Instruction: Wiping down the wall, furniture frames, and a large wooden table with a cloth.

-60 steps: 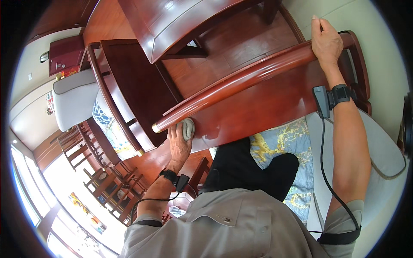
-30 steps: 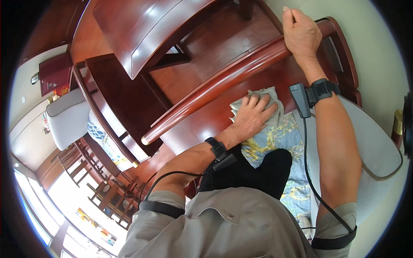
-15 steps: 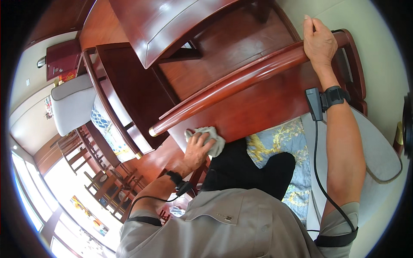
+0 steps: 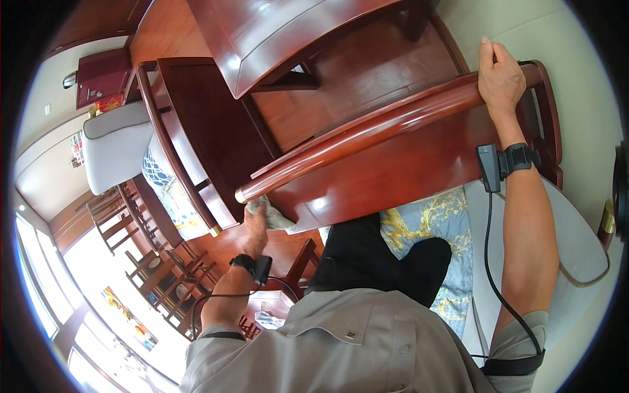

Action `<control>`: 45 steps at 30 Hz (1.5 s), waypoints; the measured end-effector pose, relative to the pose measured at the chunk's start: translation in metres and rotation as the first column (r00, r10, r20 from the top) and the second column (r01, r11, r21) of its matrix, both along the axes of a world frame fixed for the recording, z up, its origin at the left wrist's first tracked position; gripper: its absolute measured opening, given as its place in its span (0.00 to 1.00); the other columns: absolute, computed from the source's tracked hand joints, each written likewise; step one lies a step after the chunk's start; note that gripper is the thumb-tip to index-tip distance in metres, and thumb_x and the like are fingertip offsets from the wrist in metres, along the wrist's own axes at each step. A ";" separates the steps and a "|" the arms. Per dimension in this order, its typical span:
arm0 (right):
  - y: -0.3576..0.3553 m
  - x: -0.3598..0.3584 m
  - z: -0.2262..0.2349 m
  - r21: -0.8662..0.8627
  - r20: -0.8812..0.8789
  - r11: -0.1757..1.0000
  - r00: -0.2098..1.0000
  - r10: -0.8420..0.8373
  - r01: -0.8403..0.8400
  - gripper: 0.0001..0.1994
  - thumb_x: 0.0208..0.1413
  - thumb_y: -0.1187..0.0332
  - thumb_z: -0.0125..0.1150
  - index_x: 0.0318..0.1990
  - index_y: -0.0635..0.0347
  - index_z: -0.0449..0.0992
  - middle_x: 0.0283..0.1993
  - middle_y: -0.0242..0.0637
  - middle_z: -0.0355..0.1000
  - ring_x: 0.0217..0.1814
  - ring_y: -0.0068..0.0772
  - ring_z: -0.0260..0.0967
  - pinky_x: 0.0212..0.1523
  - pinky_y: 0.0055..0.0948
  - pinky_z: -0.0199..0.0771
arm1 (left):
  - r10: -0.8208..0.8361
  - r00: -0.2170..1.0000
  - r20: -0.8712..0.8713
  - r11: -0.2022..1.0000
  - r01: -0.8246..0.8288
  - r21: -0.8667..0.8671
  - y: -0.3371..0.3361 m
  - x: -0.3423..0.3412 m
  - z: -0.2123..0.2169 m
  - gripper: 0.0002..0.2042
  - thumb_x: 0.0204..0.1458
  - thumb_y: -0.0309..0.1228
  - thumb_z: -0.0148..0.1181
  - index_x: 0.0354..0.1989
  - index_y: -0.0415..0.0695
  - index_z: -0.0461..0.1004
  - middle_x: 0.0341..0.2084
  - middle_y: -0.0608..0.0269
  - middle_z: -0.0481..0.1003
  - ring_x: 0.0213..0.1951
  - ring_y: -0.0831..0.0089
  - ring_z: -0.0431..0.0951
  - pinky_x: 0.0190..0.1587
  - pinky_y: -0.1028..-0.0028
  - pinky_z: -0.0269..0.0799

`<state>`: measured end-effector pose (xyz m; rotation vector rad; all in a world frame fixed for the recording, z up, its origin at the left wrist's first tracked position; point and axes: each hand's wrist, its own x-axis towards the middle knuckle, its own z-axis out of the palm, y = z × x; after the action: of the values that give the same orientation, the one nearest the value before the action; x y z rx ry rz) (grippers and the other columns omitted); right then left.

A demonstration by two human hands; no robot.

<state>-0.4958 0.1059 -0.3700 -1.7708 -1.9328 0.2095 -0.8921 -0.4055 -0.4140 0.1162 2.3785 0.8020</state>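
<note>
Glossy red-brown wood furniture fills the room around a grey cloth (image 4: 280,220), which lies at the near-left end of a wide panel (image 4: 386,167), just beside the tip of a rounded rail (image 4: 367,139). The left hand (image 4: 256,227) is closed on the cloth, its fingertips mostly hidden. Farther right, the right hand (image 4: 502,82) rests on the rail, fingers curled together; whether they clasp it I cannot tell. Beyond the panel's near edge lies a blue-and-yellow patterned cushion (image 4: 419,223); a table (image 4: 295,42) stands opposite.
</note>
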 end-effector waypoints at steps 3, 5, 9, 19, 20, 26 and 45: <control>0.001 -0.006 0.002 -0.012 0.008 1.000 1.000 0.002 -0.002 0.23 0.67 0.47 0.51 0.31 0.58 0.76 0.30 0.49 0.75 0.36 0.59 0.73 0.37 0.52 0.71 | 0.286 0.884 0.371 0.929 -0.351 0.119 -0.015 -0.047 -0.021 0.21 0.62 0.49 0.59 0.53 0.46 0.75 0.42 0.63 0.78 0.45 0.69 0.78 0.50 0.65 0.74; 0.001 -0.003 0.002 -0.020 0.021 1.000 1.000 0.003 -0.002 0.23 0.67 0.47 0.51 0.31 0.58 0.76 0.30 0.49 0.75 0.35 0.60 0.73 0.37 0.52 0.71 | 0.316 0.856 0.409 0.925 -0.375 0.069 0.001 -0.048 -0.022 0.20 0.62 0.53 0.58 0.49 0.50 0.75 0.39 0.66 0.79 0.41 0.68 0.79 0.47 0.64 0.77; 0.001 -0.005 0.003 -0.014 0.007 1.000 1.000 0.004 -0.004 0.22 0.67 0.47 0.51 0.32 0.57 0.76 0.30 0.49 0.76 0.35 0.60 0.73 0.37 0.52 0.71 | 0.243 0.790 0.563 0.900 -0.399 0.172 -0.007 -0.040 -0.029 0.24 0.61 0.57 0.57 0.51 0.49 0.74 0.43 0.63 0.79 0.45 0.64 0.79 0.50 0.61 0.76; -0.001 -0.003 0.001 0.019 -0.011 1.000 1.000 0.014 -0.014 0.22 0.66 0.48 0.51 0.29 0.58 0.76 0.31 0.50 0.75 0.36 0.62 0.72 0.36 0.53 0.70 | 0.473 0.644 0.601 0.861 -0.482 -0.161 -0.046 0.014 -0.026 0.24 0.66 0.51 0.45 0.62 0.49 0.67 0.55 0.59 0.74 0.56 0.60 0.75 0.60 0.56 0.73; -0.001 -0.006 0.000 0.047 -0.026 0.998 0.999 0.037 -0.036 0.23 0.66 0.48 0.51 0.29 0.58 0.75 0.29 0.48 0.74 0.34 0.60 0.71 0.36 0.51 0.69 | 0.458 0.662 0.594 0.862 -0.494 -0.114 -0.051 0.015 -0.025 0.23 0.68 0.50 0.42 0.61 0.48 0.67 0.55 0.59 0.74 0.56 0.60 0.75 0.60 0.56 0.73; -0.006 -0.008 0.011 0.293 -0.104 0.954 0.989 0.101 -0.067 0.17 0.63 0.62 0.57 0.25 0.64 0.72 0.26 0.54 0.71 0.30 0.59 0.71 0.34 0.52 0.70 | 0.353 0.741 0.572 0.904 -0.428 -0.004 -0.056 0.028 -0.025 0.21 0.71 0.45 0.36 0.61 0.46 0.66 0.53 0.58 0.75 0.54 0.60 0.78 0.59 0.56 0.76; -0.323 0.029 -0.006 -0.317 -0.738 0.797 0.661 0.133 -0.515 0.26 0.60 0.56 0.63 0.59 0.66 0.70 0.51 0.55 0.72 0.52 0.58 0.72 0.53 0.47 0.73 | -0.223 0.611 0.760 0.963 0.258 0.075 0.119 0.213 0.073 0.22 0.70 0.40 0.48 0.63 0.35 0.67 0.56 0.53 0.75 0.58 0.60 0.76 0.63 0.62 0.71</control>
<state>-0.4666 -0.2169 -0.3765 -1.2607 -1.6707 1.4287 -0.6791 -0.2862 -0.3407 0.0578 1.5122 0.5141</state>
